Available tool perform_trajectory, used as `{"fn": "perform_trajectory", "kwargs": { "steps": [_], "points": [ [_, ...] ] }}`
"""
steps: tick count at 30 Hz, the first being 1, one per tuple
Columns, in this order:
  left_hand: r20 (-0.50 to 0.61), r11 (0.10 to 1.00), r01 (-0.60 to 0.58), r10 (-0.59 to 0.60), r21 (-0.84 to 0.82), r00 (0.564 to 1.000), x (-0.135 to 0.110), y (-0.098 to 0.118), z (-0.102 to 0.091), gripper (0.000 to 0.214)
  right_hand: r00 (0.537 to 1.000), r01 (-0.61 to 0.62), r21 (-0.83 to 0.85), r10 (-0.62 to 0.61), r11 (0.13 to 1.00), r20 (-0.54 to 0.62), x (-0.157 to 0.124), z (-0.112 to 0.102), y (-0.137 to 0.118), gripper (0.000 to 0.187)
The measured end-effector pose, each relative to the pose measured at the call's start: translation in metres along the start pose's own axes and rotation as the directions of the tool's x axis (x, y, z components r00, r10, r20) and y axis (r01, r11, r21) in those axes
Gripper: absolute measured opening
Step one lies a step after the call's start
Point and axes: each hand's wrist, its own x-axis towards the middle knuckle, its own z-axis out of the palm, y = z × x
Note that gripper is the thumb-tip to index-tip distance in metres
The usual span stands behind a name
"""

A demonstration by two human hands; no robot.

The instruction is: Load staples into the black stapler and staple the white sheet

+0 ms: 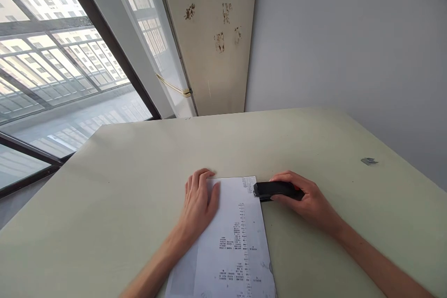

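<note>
A printed sheet of paper (237, 247) lies on the pale table (139, 186) in front of me. My left hand (200, 198) rests flat on the sheet's upper left part, fingers stretched out. My right hand (307, 198) is wrapped round a black stapler (275, 190), which lies on the table with its nose at the paper's top right corner. Whether the stapler's jaws are over the corner I cannot tell.
A small grey metal piece (369, 161) lies on the table at the far right. A grey wall stands behind the table. To the left a large window (52, 70) looks out on buildings. A beige panel (213, 37) with peeled spots stands at the back.
</note>
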Motion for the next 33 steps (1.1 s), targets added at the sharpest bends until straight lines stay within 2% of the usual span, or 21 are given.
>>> {"fn": "perform_trajectory", "kwargs": {
  "steps": [4,8,13,20,23,26,29,33],
  "points": [
    [0.178,0.984,-0.159,0.172,-0.086,0.969,-0.007,0.001,-0.013,0.032,1.0,0.004,-0.016,-0.004,1.0,-0.008,0.0,-0.001,0.003,0.026],
    [0.24,0.965,-0.26,0.258,-0.023,0.936,-0.014,0.007,-0.012,0.053,1.0,0.006,-0.038,-0.006,0.999,-0.011,0.001,-0.001,0.004,0.027],
    [0.258,0.962,-0.271,0.253,0.038,0.932,-0.017,0.016,-0.001,0.052,0.999,-0.027,-0.057,0.028,0.998,0.015,0.001,-0.004,0.005,0.029],
    [0.241,0.962,-0.274,0.262,0.017,0.935,-0.021,0.019,0.003,0.051,0.994,-0.071,-0.121,0.08,0.99,0.073,0.001,-0.013,0.003,0.031],
    [0.255,0.964,-0.264,0.251,0.018,0.934,-0.022,0.019,0.004,0.049,0.984,-0.098,-0.151,0.118,0.984,0.134,0.004,-0.019,-0.005,0.037],
    [0.258,0.966,-0.26,0.249,0.007,0.933,-0.023,0.019,0.005,0.049,0.985,-0.135,-0.151,0.15,0.979,0.091,0.011,-0.022,-0.02,0.042],
    [0.252,0.965,-0.263,0.256,-0.007,0.933,-0.023,0.018,0.005,0.049,0.981,-0.181,-0.174,0.189,0.968,0.033,0.022,-0.016,-0.037,0.05],
    [0.246,0.962,-0.272,0.267,-0.017,0.932,-0.024,0.017,0.006,0.048,0.977,-0.179,-0.238,0.201,0.955,0.074,0.039,0.002,-0.051,0.055]
  ]
}}
